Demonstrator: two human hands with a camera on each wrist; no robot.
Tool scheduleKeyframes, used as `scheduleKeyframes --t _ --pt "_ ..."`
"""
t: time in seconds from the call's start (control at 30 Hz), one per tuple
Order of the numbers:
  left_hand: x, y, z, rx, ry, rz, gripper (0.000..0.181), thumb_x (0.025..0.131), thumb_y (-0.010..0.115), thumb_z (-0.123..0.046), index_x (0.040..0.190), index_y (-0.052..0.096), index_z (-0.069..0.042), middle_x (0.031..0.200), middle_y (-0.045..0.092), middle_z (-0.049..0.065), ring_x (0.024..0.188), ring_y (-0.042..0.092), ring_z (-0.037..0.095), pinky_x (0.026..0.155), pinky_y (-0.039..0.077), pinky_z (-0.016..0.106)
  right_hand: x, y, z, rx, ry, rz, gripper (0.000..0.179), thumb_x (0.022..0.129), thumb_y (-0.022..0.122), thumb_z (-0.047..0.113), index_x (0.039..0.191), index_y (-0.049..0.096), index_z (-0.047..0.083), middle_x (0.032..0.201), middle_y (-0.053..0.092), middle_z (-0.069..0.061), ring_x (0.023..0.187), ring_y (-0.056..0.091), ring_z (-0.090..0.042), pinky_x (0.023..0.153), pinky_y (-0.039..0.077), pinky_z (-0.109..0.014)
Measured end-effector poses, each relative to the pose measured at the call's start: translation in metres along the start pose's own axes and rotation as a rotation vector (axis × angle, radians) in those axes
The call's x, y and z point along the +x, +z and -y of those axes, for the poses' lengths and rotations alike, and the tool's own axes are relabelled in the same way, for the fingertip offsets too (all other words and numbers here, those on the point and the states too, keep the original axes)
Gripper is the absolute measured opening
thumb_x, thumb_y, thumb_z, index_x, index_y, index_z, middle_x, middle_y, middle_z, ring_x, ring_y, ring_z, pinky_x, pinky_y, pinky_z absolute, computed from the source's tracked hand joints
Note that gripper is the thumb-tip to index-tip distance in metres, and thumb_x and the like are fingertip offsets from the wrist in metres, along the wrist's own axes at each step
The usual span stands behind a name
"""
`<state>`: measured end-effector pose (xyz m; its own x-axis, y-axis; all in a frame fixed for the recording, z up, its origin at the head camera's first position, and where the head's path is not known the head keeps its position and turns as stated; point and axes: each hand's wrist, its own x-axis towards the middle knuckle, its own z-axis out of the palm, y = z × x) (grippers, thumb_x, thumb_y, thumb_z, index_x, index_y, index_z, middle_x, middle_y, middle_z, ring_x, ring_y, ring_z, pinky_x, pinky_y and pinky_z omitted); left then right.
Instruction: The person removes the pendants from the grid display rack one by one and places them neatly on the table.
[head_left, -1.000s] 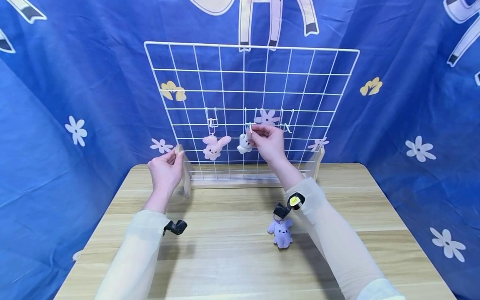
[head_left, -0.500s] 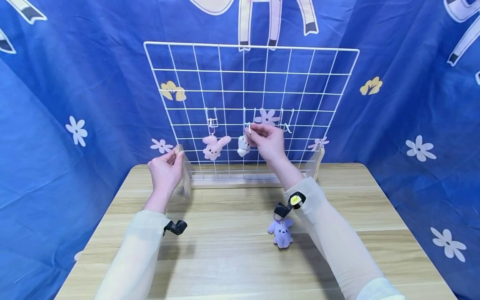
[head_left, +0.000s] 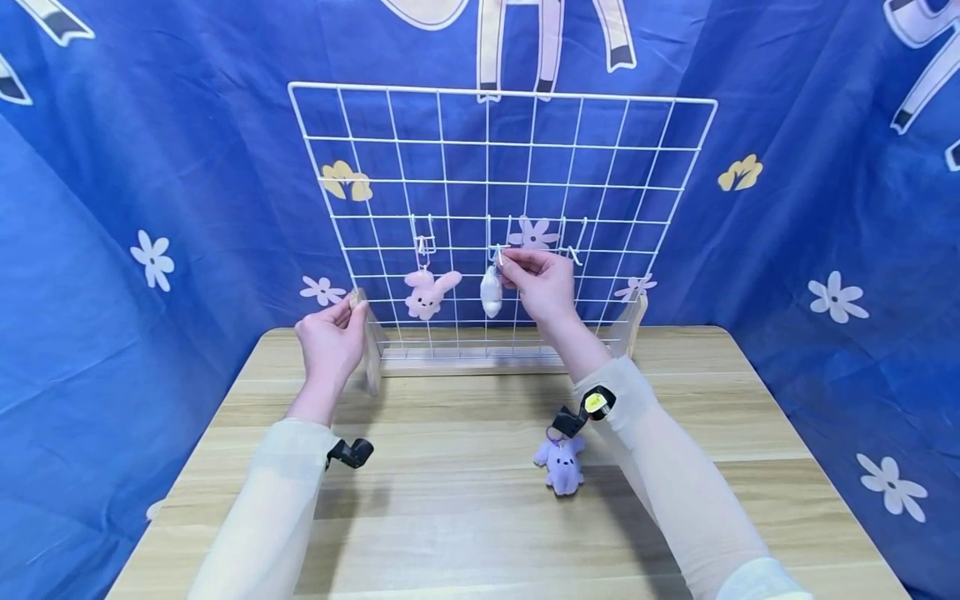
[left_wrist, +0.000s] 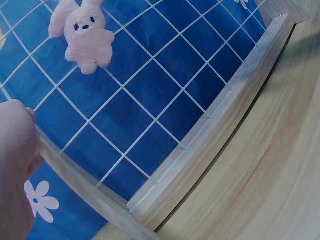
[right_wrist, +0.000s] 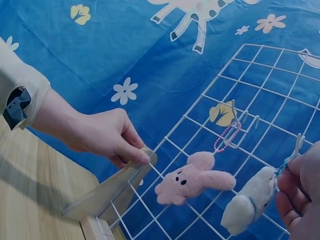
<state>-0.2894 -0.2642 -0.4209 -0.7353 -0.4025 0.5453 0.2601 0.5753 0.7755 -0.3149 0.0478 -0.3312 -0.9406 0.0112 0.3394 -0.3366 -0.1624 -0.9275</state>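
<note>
My left hand (head_left: 330, 342) pinches the top of the wooden stand's left upright (right_wrist: 107, 192), beside the white wire grid (head_left: 480, 181). At a hook near the grid's middle, my right hand (head_left: 542, 287) pinches the bead chain (right_wrist: 284, 165) of a small white plush keychain (right_wrist: 248, 202). That plush hangs turned sideways below the fingertips; whether its chain is on the hook cannot be told. To its left a pink bunny plush keychain (head_left: 429, 294) hangs by a pink bead chain from another hook (head_left: 424, 243). On the table lies a purple plush keychain (head_left: 562, 468), below the right wrist.
A third hook (head_left: 575, 255) sits on the grid to the right of my right hand. The grid stands in a wooden base (head_left: 465, 367) at the back of the wooden table (head_left: 450, 500). Blue printed cloth (head_left: 187, 125) surrounds the table.
The white plush has turned from facing forward to sideways and hangs straighter under my right fingers. My right hand has shifted very slightly right. The left hand stays on the stand.
</note>
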Motion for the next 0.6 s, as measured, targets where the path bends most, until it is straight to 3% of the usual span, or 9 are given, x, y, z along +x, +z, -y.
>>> scheduleKeyframes --t 0.6 --pt "-0.0004 0.0003 0.0027 -0.010 -0.008 -0.001 0.032 0.098 0.078 -0.016 0.121 0.074 0.005 0.111 0.073 0.024 0.103 0.075 0.031 0.080 0.058 0.012 -0.0092 -0.0042 0.0044 -0.045 -0.071 0.045 0.013 0.096 0.074 -0.006 0.106 0.074 -0.014 0.097 0.076 -0.014 0.076 0.069 -0.012 0.074 0.065 -0.024"
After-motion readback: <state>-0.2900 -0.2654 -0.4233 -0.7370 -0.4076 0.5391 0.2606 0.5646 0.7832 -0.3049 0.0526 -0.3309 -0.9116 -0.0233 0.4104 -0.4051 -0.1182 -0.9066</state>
